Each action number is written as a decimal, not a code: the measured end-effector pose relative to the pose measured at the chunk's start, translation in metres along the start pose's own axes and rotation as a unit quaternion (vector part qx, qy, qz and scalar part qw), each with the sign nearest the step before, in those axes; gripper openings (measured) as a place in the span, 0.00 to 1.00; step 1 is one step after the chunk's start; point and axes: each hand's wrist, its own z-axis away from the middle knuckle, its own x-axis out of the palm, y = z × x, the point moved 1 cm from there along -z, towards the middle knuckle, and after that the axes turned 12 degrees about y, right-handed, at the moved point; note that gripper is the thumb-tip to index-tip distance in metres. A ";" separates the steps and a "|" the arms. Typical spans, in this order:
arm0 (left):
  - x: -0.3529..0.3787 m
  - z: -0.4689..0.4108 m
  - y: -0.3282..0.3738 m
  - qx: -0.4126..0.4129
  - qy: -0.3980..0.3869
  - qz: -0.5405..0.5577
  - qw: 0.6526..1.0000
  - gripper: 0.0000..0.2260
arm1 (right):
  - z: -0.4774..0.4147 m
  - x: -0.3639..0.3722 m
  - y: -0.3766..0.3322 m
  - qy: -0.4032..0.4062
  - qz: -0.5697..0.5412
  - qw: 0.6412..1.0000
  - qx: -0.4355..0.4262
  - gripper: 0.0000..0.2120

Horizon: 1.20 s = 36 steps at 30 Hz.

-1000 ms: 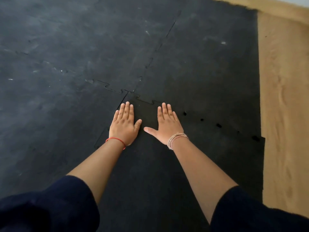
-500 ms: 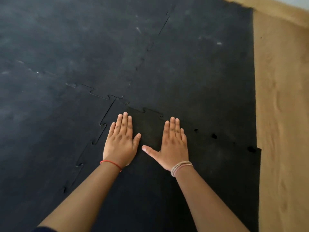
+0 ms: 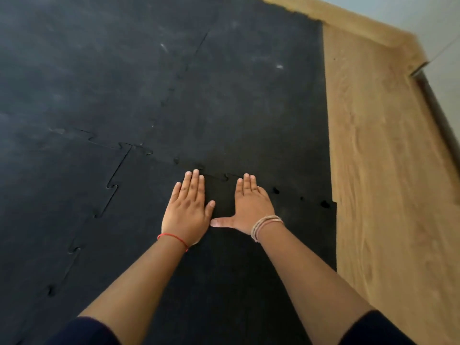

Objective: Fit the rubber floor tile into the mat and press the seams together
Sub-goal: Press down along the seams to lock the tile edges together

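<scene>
A black rubber floor tile (image 3: 224,270) with jigsaw edges lies in the near middle, set against the dark mat (image 3: 124,83) that fills the left and far side. My left hand (image 3: 188,210) lies flat, palm down, on the tile just below its far seam (image 3: 226,176). Beside it my right hand (image 3: 250,206) is also flat on the tile, thumb stretched towards the left hand. To the right of my right hand, small dark gaps (image 3: 324,204) show along the far seam. The left seam (image 3: 109,188) runs down as a toothed line.
Bare wooden floor (image 3: 385,183) runs along the right of the mat. A wooden skirting board (image 3: 348,21) and pale wall (image 3: 443,33) close off the far right corner. The tile's right edge juts slightly past the mat's edge.
Both hands have shifted to the right along the far seam, staying flat on the tile. The view has swung right, showing more wooden floor and the wall corner.
</scene>
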 end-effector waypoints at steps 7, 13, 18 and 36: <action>-0.007 0.000 0.001 0.008 -0.028 -0.011 1.000 0.28 | 0.003 -0.004 0.006 -0.010 -0.054 0.998 -0.015 0.52; -0.007 0.005 0.032 0.028 -0.053 0.019 0.998 0.27 | 0.062 0.028 0.053 0.074 -0.087 0.993 0.041 0.46; 0.004 -0.002 0.082 0.099 -0.067 0.014 0.993 0.28 | 0.052 0.015 0.064 -0.002 -0.055 0.998 0.029 0.52; 0.019 -0.001 0.096 0.066 -0.024 0.025 0.997 0.30 | 0.064 0.030 0.115 0.000 -0.096 0.986 0.135 0.51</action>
